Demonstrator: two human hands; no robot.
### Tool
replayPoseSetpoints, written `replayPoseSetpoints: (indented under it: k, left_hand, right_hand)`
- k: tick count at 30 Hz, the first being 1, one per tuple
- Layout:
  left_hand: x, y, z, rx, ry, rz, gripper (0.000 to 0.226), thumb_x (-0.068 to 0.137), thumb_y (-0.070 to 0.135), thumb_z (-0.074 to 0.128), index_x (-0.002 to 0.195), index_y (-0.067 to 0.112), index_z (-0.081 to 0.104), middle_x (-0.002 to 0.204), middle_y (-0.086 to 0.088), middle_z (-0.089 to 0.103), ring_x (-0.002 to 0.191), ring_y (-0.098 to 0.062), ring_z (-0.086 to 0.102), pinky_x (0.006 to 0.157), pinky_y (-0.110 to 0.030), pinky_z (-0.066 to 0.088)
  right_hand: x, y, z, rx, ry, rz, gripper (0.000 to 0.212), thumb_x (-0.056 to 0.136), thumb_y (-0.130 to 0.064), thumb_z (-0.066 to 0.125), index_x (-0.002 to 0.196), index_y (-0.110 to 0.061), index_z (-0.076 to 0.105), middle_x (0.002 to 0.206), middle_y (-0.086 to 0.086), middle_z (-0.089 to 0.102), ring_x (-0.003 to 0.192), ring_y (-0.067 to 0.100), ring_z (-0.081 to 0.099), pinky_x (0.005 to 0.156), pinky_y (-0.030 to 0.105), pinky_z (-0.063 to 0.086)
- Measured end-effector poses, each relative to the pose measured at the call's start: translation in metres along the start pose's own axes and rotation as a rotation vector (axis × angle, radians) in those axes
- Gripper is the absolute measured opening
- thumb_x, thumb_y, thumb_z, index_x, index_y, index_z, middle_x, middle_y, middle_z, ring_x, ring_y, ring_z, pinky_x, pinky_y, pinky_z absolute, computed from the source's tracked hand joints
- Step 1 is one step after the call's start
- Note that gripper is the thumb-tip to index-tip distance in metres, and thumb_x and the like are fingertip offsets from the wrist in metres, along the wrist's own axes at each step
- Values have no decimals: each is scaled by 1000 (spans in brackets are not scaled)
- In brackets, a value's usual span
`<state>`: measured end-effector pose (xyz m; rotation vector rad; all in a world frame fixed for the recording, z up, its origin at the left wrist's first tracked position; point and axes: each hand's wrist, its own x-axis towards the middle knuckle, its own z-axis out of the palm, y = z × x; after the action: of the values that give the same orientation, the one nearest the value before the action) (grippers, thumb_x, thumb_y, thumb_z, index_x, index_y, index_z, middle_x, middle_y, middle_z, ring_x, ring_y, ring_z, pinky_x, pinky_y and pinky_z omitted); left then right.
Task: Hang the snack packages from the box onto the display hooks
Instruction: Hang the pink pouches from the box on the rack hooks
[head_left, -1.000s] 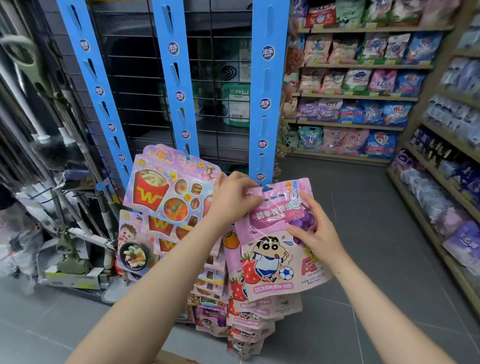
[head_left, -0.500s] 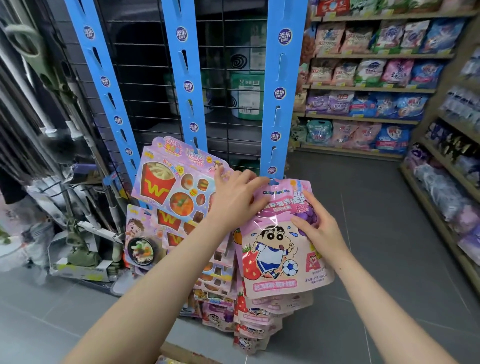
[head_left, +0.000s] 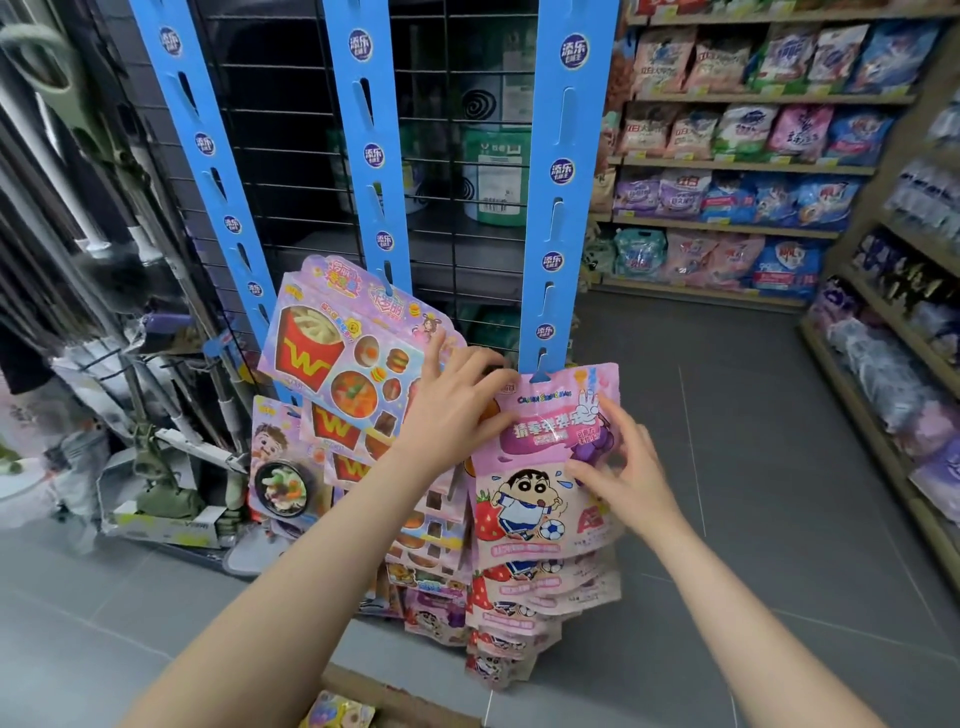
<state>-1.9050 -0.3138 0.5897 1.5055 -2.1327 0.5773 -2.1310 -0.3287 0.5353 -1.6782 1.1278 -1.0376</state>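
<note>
A pink cartoon snack package (head_left: 540, 483) hangs at the bottom of the right blue display strip (head_left: 566, 171), its top hole on a blue hook. My left hand (head_left: 457, 405) holds the package's upper left corner with curled fingers. My right hand (head_left: 623, 467) lies over its right side with spread fingers touching the front. Several more of the same packages (head_left: 524, 613) hang below it. Pink fast-food toy-candy cards (head_left: 353, 358) hang on the middle strip (head_left: 371, 156). The cardboard box (head_left: 363, 696) shows at the bottom edge, with a package inside.
A black wire grid (head_left: 457, 130) backs three blue strips, the left strip (head_left: 208, 156) bearing a pink bowl pack (head_left: 280, 467). Mops and cleaning tools (head_left: 130, 415) crowd the left. Snack shelves (head_left: 753, 166) line the back and right (head_left: 909, 364). Grey tile floor (head_left: 727, 467) lies between.
The pink package has risen and its hole now sits on the strip's hook. My right hand has slid from gripping the package's right edge to lying over its front.
</note>
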Motion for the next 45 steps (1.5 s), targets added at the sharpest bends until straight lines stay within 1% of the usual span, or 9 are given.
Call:
replayPoseSetpoints:
  k: [2,5,8,11,22,31,41,43,45]
  left_hand:
    - [-9,-2,-6,-39,24,23,34,86,44,50,107,21,62,114,-2,61,113,-21,53,113,-51,8]
    - [-22,-2,-24,-106,98,-1,32,86,38,54,109,18,61,109,-2,62,106,-18,52,109,-50,26]
    - [-42,-1,-43,-203,115,-60,24,87,30,55,105,15,61,96,-2,62,84,-20,57,75,-39,50]
    - [-77,-2,-55,-300,-1,-165,23,87,34,50,103,20,59,97,2,62,69,-12,59,54,-23,42]
    - [-230,-79,-38,-462,-308,-392,34,86,42,47,112,23,58,92,8,60,80,-9,56,64,-31,49]
    - [-336,-203,2,-599,-607,-338,26,87,34,55,110,22,58,97,11,59,80,0,54,70,-23,46]
    - [-394,-199,80,-782,-950,-364,21,86,11,59,103,23,54,92,1,57,68,11,55,57,-5,40]
    - [-410,-191,104,-763,-1020,-335,22,84,29,57,105,24,57,92,8,58,69,7,58,66,-9,44]
    - [-430,-188,139,-737,-1091,-348,33,73,57,44,99,39,54,93,8,63,78,-1,61,78,-31,52]
  right_hand:
    - [-4,-7,-5,-65,35,0,74,72,-23,76,134,-36,39,128,-7,35,105,-21,41,83,2,39]
    - [-9,-22,-16,-143,90,-20,69,74,-29,74,134,-30,41,132,-9,33,120,1,35,95,21,33]
    - [-15,-43,-19,-184,153,-99,53,78,-24,71,127,-21,49,122,-8,42,105,3,46,87,20,39]
    - [-27,-58,-6,-200,96,-126,37,82,-17,66,118,-14,57,105,-7,51,91,-1,53,74,15,45]
    - [-86,-36,129,-238,-180,114,20,84,-21,63,103,-25,58,99,-3,62,86,14,58,76,23,48]
    - [-158,29,279,-121,-23,534,14,82,-14,67,92,-23,61,86,-5,60,81,13,57,71,16,45]
    - [-254,91,341,-111,93,903,22,83,-19,65,94,-27,48,90,-12,55,84,4,55,62,6,41]
    - [-270,116,347,-105,103,961,22,84,-16,65,96,-23,47,86,-16,51,78,-1,52,59,1,40]
    - [-283,141,357,-131,147,988,25,83,-18,67,100,-20,49,86,-15,51,79,-1,51,62,-2,38]
